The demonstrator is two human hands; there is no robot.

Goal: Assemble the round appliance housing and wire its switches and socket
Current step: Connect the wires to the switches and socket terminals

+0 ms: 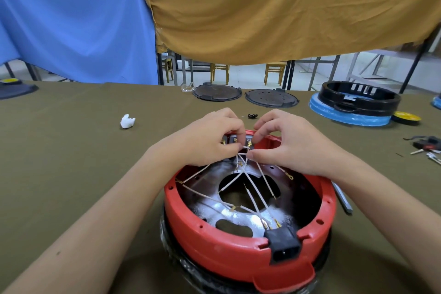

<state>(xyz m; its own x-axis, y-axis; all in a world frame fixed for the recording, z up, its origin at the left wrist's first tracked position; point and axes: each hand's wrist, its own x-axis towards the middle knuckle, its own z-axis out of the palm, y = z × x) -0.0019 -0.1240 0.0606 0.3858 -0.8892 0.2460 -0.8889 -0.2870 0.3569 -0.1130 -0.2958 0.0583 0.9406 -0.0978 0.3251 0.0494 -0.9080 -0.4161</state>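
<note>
A round red housing point(214, 243) lies open side up in front of me. A black socket point(284, 244) sits in its near rim. Several white wires point(253, 188) with brass terminals cross the metal plate inside. At the far rim are the switches point(235, 139) with brass tabs. My left hand point(210, 136) grips the far rim at the switches, its fingers curled over them. My right hand point(286, 138) pinches a white wire's end between thumb and forefinger right beside the switch terminals.
Two dark round plates point(216, 92) point(270, 98) lie at the table's far edge. A black ring housing point(358, 96) on a blue base stands far right, with a yellow disc point(406, 117), pliers point(427, 143), and loose terminals nearby. A crumpled white tissue point(127, 121) lies left. A grey tool point(342, 198) rests right of the housing.
</note>
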